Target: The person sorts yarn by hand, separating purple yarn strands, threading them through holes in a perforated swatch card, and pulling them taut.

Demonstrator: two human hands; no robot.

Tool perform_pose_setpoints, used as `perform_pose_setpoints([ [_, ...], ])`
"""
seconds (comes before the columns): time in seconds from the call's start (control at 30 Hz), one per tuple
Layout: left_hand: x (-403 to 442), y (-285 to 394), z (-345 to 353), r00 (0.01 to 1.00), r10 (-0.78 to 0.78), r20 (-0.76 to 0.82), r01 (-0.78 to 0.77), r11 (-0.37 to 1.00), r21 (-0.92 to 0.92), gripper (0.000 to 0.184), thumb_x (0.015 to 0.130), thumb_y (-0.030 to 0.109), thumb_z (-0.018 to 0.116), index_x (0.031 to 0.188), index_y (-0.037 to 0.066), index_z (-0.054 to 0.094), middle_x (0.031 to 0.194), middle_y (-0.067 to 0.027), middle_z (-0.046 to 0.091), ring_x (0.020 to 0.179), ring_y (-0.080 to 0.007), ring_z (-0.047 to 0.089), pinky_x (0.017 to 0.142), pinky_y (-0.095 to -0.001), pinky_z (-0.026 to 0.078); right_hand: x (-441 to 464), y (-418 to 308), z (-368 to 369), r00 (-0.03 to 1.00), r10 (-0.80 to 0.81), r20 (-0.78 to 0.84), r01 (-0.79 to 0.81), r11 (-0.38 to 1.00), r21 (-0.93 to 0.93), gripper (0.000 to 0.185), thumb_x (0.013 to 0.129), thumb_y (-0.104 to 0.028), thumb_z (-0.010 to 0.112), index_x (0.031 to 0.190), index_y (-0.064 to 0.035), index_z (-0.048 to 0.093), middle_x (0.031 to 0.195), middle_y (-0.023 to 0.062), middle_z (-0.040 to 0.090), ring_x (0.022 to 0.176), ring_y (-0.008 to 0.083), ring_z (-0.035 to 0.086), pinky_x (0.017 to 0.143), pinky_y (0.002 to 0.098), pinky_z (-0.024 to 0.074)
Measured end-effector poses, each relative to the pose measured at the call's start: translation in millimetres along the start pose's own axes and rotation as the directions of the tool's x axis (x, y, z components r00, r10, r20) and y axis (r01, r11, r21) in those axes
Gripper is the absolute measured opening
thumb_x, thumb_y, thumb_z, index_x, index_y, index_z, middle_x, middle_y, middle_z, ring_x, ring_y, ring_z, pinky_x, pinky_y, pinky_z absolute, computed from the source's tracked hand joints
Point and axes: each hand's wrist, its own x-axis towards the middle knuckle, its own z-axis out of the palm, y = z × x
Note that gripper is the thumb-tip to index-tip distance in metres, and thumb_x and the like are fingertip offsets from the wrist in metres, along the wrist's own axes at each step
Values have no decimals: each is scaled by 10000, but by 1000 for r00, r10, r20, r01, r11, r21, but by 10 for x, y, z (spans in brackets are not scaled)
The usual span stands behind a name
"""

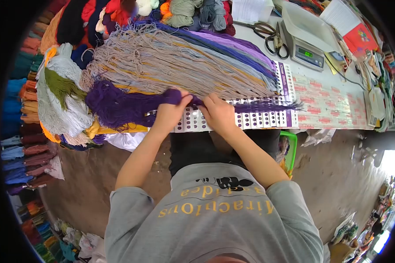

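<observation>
A thick bundle of dark purple yarn (118, 105) lies along the front of the table. My left hand (173, 109) is closed around it, with a bunched part bulging beside the fingers. Just to the right, my right hand (218, 111) grips the same yarn, its fingers pressed together. Loose purple ends spread rightward past that hand. Under both hands runs a white strip card (191, 120) with rows of punched holes. Behind them, beige, grey, blue and lilac strands (162, 61) stretch across the table toward the card's right end.
Black-handled scissors (276, 41) and a digital scale (307, 55) with a clear tray stand at the back right. Several coloured skeins (182, 13) are heaped at the back and left. A green basket (292, 149) sits below the table edge, near my right leg.
</observation>
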Motion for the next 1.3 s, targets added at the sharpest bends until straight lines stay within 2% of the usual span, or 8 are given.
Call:
perform_pose_setpoints([
  [0.1,-4,226,-519,616,-567,547,747,199,-635,189,887,198,549,894,15,596,513,1,428,426,-67,360,428,-220,266,16,-40,-15,997,-80,-9,80,996,-28,161,781,-155,614,925,-100,569,824,63,547,652,273,591,542,374,474],
  [0.2,41,312,-1021,657,-573,490,655,112,-747,189,890,179,536,934,2,587,558,9,461,414,-34,256,412,-201,198,14,-23,6,998,-59,-6,59,997,-44,141,771,-155,625,892,-99,581,808,58,543,652,267,592,535,364,473],
  [0.33,51,298,-1489,766,-641,-52,277,401,-873,266,955,212,449,1057,6,581,970,-51,599,441,-5,295,422,-160,235,8,19,35,995,-88,-46,88,996,-9,138,761,-150,632,878,-96,583,807,52,548,633,261,591,533,364,475],
  [0.43,-11,60,-1454,649,-184,-738,409,903,134,224,934,157,461,951,22,638,871,-50,565,624,-110,493,588,-218,396,-12,41,91,996,-40,-79,41,999,2,134,756,-135,626,871,-87,576,796,62,563,616,268,591,535,365,478],
  [0.7,-176,81,89,993,-99,70,76,957,279,182,734,123,691,890,52,629,1208,-101,475,1008,-288,530,821,-380,442,-22,77,82,972,228,-57,-218,966,141,157,725,-113,606,849,-51,532,734,121,603,611,310,591,563,389,483],
  [0.83,-178,-28,-40,986,67,150,-114,936,332,153,776,66,637,924,43,605,1224,-107,469,938,-250,566,731,-343,480,-3,51,24,979,202,14,-202,972,117,194,723,-147,609,880,-71,524,778,97,600,654,291,602,579,389,476],
  [0.97,-137,30,-341,976,-212,-52,203,969,-143,286,856,-9,533,1140,26,525,1197,-127,484,858,-167,579,682,-249,510,21,-57,-35,995,78,68,-80,996,25,322,718,-263,651,945,-81,514,881,97,575,728,301,602,601,400,470],
  [1.3,-207,11,25,987,16,161,-66,949,308,92,759,92,635,840,48,631,1295,-78,458,949,-261,579,755,-373,474,37,-69,-48,988,112,108,-115,993,22,343,706,-274,657,951,-83,514,906,81,571,761,287,599,609,388,464],
])
